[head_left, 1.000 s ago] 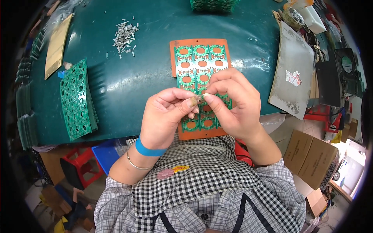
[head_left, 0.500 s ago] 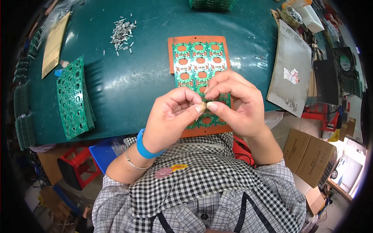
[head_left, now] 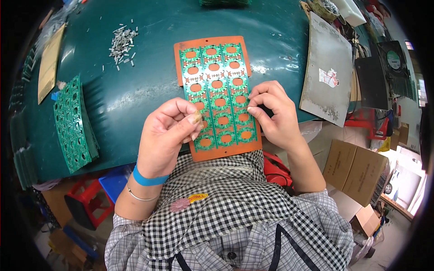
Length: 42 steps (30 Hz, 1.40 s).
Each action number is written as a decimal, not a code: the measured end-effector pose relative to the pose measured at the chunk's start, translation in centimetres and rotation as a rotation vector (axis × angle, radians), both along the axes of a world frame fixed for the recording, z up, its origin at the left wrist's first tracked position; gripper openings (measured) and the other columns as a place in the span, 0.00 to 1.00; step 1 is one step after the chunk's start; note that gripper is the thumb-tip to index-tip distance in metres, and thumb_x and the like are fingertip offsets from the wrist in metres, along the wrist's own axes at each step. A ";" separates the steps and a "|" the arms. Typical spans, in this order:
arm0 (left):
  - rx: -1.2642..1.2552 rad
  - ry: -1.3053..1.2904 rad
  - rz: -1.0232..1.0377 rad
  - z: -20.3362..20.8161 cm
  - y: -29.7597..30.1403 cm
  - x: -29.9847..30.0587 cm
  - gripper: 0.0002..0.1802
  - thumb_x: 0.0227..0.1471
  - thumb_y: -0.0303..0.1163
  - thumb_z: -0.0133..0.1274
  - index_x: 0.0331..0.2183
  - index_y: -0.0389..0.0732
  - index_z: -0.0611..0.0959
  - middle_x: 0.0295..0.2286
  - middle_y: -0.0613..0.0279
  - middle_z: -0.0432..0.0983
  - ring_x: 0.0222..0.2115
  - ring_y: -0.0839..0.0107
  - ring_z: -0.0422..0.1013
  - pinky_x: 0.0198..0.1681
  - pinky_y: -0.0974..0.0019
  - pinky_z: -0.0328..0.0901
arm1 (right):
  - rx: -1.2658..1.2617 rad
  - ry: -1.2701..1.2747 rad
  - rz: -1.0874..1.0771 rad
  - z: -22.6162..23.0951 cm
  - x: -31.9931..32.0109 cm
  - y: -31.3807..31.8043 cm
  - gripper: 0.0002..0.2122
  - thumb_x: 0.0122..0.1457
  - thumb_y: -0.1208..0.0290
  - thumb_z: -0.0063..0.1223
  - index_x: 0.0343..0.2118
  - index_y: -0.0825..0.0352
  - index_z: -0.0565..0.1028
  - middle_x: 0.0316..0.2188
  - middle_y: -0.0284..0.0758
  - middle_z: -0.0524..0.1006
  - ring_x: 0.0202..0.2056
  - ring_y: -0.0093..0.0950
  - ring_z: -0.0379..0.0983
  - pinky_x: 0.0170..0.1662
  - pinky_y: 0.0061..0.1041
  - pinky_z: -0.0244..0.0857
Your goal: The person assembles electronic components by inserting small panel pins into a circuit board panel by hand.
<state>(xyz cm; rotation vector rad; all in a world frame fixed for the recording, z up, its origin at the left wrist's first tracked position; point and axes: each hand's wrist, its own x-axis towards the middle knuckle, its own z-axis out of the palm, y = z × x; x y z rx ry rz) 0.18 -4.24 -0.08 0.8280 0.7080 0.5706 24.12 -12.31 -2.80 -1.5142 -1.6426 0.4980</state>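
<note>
A green circuit board panel point(head_left: 220, 108) with rows of oval cutouts lies on an orange-brown tray point(head_left: 212, 156) in front of me. My left hand point(head_left: 168, 128) is over the panel's left edge, thumb pressed to the curled fingers. A small yellowish-brown patch shows at that thumb tip; whether it is a held bit or a covering I cannot make out. At the panel's right edge is my right hand point(head_left: 276, 118), thumb and forefinger brought together. Anything between those fingertips is too small to see.
A pile of small grey-white parts point(head_left: 122, 44) lies on the green table point(head_left: 149, 67). More green panels point(head_left: 74, 124) lean together at the left, and another stack point(head_left: 225, 2) sits at the far edge. A worn grey board point(head_left: 326, 72) lies right; cardboard boxes point(head_left: 357, 174) stand below.
My hands have parted: fingertips that met over the panel are now at its opposite edges. The whole view has shifted, so the table things appear farther left.
</note>
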 end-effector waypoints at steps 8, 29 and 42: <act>0.006 -0.020 -0.013 -0.3 -0.4 0.0 0.05 0.57 0.28 0.54 0.35 0.38 0.77 0.25 0.70 0.73 0.26 0.84 0.66 0.29 0.79 0.60 | 0.004 -0.022 -0.001 -0.3 0.0 0.1 0.06 0.45 0.82 0.60 0.25 0.69 0.74 0.30 0.33 0.74 0.34 0.32 0.70 0.37 0.28 0.65; 0.032 -0.093 0.040 -0.4 -1.7 0.9 0.05 0.53 0.24 0.59 0.34 0.35 0.81 0.30 0.64 0.78 0.29 0.82 0.71 0.34 0.77 0.67 | 0.049 -0.052 0.062 2.7 -1.0 0.6 0.09 0.38 0.79 0.67 0.26 0.66 0.80 0.30 0.32 0.76 0.33 0.30 0.73 0.34 0.27 0.68; 0.012 -0.211 0.028 -0.4 -3.1 1.8 0.05 0.53 0.20 0.56 0.35 0.34 0.81 0.32 0.62 0.79 0.34 0.78 0.74 0.41 0.75 0.69 | 0.233 0.231 0.194 3.2 -3.7 0.4 0.08 0.42 0.82 0.64 0.27 0.68 0.77 0.30 0.34 0.76 0.34 0.30 0.74 0.35 0.26 0.69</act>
